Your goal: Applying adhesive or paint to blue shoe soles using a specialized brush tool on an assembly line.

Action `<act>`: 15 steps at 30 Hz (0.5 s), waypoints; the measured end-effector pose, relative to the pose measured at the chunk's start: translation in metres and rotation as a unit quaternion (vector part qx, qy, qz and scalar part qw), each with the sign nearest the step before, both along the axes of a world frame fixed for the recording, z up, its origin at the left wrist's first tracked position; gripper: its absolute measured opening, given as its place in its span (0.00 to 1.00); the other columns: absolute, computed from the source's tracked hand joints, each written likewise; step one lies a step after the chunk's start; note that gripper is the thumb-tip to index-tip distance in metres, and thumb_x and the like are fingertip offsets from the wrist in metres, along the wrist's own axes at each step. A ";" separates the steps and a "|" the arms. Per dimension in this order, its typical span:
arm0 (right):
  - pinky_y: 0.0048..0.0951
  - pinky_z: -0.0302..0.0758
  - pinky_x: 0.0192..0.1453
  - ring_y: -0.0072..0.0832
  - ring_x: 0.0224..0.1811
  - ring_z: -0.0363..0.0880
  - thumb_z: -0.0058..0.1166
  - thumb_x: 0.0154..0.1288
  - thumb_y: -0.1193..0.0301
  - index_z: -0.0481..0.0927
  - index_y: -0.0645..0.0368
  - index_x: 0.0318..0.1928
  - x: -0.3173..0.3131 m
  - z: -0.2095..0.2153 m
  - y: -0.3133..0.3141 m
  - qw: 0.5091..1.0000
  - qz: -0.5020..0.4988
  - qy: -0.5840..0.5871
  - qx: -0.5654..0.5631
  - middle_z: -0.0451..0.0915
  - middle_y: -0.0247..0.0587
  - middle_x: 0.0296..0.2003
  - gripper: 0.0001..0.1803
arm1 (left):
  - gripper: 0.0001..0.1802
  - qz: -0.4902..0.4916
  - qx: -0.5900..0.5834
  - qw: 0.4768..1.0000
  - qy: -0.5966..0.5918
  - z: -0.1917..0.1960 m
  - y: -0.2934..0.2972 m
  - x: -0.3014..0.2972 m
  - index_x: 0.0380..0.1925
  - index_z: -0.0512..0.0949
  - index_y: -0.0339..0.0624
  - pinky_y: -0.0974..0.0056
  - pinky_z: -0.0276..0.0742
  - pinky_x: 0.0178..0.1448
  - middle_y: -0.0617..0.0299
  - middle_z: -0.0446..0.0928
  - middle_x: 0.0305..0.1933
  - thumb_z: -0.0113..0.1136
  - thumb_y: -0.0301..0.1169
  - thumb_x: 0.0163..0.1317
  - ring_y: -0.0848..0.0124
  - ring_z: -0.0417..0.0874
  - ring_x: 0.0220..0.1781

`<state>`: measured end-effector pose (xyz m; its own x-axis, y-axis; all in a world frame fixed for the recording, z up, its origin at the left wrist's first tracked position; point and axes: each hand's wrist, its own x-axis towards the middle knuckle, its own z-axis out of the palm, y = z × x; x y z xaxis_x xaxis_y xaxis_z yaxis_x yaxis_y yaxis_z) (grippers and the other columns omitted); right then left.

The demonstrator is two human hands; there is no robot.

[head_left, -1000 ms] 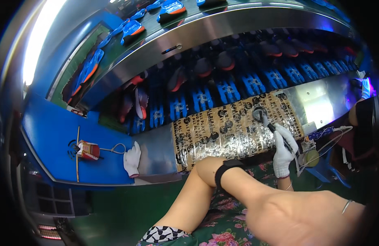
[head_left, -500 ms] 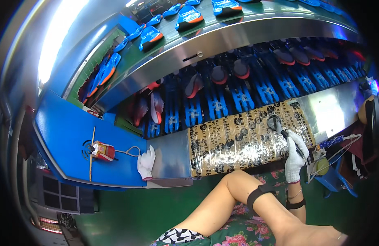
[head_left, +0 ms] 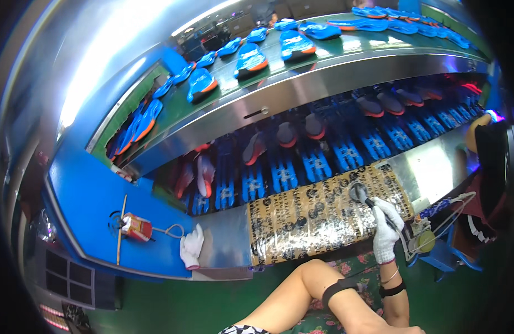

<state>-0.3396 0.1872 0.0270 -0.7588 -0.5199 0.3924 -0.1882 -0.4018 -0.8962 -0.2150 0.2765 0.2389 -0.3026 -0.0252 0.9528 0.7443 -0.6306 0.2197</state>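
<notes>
My right hand (head_left: 387, 234), in a white knit glove, is closed around a tool (head_left: 358, 192) with a dark handle and a round, dark-rimmed head. The head is over a brown, printed, plastic-covered pad (head_left: 323, 221); I cannot tell if it touches. My left arm (head_left: 307, 275) is bent at the elbow, its forearm running back toward the lower edge, with the hand out of the picture. An empty white glove (head_left: 191, 246) lies at the left on the metal ledge (head_left: 226, 231).
Blue insoles with orange edges (head_left: 251, 60) ride on a green conveyor (head_left: 223, 72) behind. Under it, grey-and-red soles (head_left: 286, 135) hang above blue forked holders (head_left: 284, 175). A red-and-white box (head_left: 138, 227) and a thin stick (head_left: 121, 231) lie on the blue surface.
The whole view has tilted up, so the bench sits lower and more of the conveyor shows. My right hand stays closed on the tool over the pad.
</notes>
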 end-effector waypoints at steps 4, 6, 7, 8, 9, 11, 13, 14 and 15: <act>0.30 0.79 0.57 0.29 0.48 0.85 0.62 0.62 0.84 0.87 0.68 0.43 0.005 0.012 -0.002 0.999 0.015 0.039 0.004 0.87 0.45 0.44 0.09 | 0.20 0.009 -0.057 0.998 0.027 0.000 -0.013 0.008 0.48 0.77 0.13 0.53 0.80 0.38 0.34 0.80 0.43 0.46 0.28 0.78 0.47 0.83 0.36; 0.30 0.79 0.56 0.29 0.47 0.85 0.63 0.62 0.83 0.87 0.67 0.44 0.007 0.017 -0.001 0.999 0.020 0.047 0.020 0.87 0.45 0.44 0.09 | 0.21 0.057 -0.152 0.986 0.047 -0.027 -0.022 0.011 0.59 0.78 0.32 0.59 0.79 0.46 0.47 0.81 0.55 0.52 0.37 0.77 0.58 0.84 0.50; 0.30 0.79 0.56 0.29 0.48 0.85 0.63 0.62 0.83 0.87 0.67 0.44 0.005 0.018 -0.001 0.998 0.018 0.051 0.021 0.87 0.45 0.44 0.10 | 0.20 0.064 -0.193 0.979 0.021 -0.035 -0.039 0.011 0.58 0.80 0.33 0.57 0.79 0.47 0.48 0.81 0.56 0.54 0.38 0.76 0.56 0.84 0.49; 0.22 0.79 0.42 0.21 0.36 0.82 0.61 0.64 0.82 0.86 0.67 0.46 0.003 0.018 -0.003 0.997 0.019 0.069 0.008 0.86 0.40 0.42 0.10 | 0.20 0.072 -0.231 0.970 -0.006 -0.032 -0.056 0.011 0.56 0.81 0.35 0.55 0.80 0.48 0.50 0.81 0.56 0.55 0.39 0.76 0.55 0.84 0.49; 0.20 0.79 0.43 0.20 0.38 0.82 0.61 0.64 0.83 0.85 0.67 0.47 -0.001 0.020 -0.005 0.997 0.014 0.072 0.004 0.85 0.41 0.42 0.11 | 0.08 0.176 -0.129 0.974 -0.066 -0.027 -0.058 0.006 0.28 0.83 0.36 0.56 0.75 0.31 0.54 0.80 0.29 0.56 0.24 0.65 0.58 0.82 0.28; 0.22 0.78 0.47 0.23 0.41 0.82 0.60 0.65 0.82 0.85 0.66 0.47 0.002 0.024 -0.011 0.992 -0.041 0.115 -0.041 0.85 0.42 0.42 0.10 | 0.11 0.273 -0.156 0.937 -0.156 -0.028 -0.104 -0.010 0.40 0.86 0.35 0.62 0.79 0.40 0.54 0.83 0.30 0.64 0.32 0.66 0.63 0.84 0.30; 0.26 0.78 0.50 0.27 0.44 0.82 0.60 0.65 0.81 0.85 0.67 0.46 0.000 0.031 -0.010 0.992 -0.025 0.124 -0.005 0.85 0.44 0.43 0.10 | 0.16 0.290 -0.055 0.915 -0.274 -0.046 -0.144 -0.047 0.46 0.82 0.33 0.63 0.79 0.41 0.58 0.82 0.29 0.60 0.36 0.68 0.69 0.83 0.35; 0.30 0.78 0.53 0.32 0.47 0.83 0.60 0.65 0.80 0.84 0.67 0.46 -0.006 0.028 -0.005 0.990 -0.008 0.140 0.013 0.85 0.45 0.43 0.09 | 0.16 0.184 0.108 0.916 -0.340 -0.052 -0.156 -0.073 0.50 0.78 0.34 0.63 0.78 0.41 0.58 0.80 0.28 0.59 0.33 0.68 0.68 0.81 0.33; 0.34 0.77 0.56 0.36 0.50 0.83 0.60 0.66 0.78 0.84 0.68 0.46 -0.008 0.032 -0.003 0.987 0.024 0.156 0.025 0.85 0.47 0.44 0.09 | 0.18 0.162 0.140 0.920 -0.328 -0.052 -0.176 -0.089 0.56 0.74 0.37 0.64 0.77 0.40 0.59 0.78 0.28 0.57 0.30 0.69 0.68 0.80 0.32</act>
<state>-0.3477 0.1845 0.0594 -0.5790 -0.5762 0.5769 -0.4409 -0.3739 -0.8160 -0.3045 0.1001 0.1874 -0.7434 -0.4314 0.5112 0.6687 -0.4996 0.5508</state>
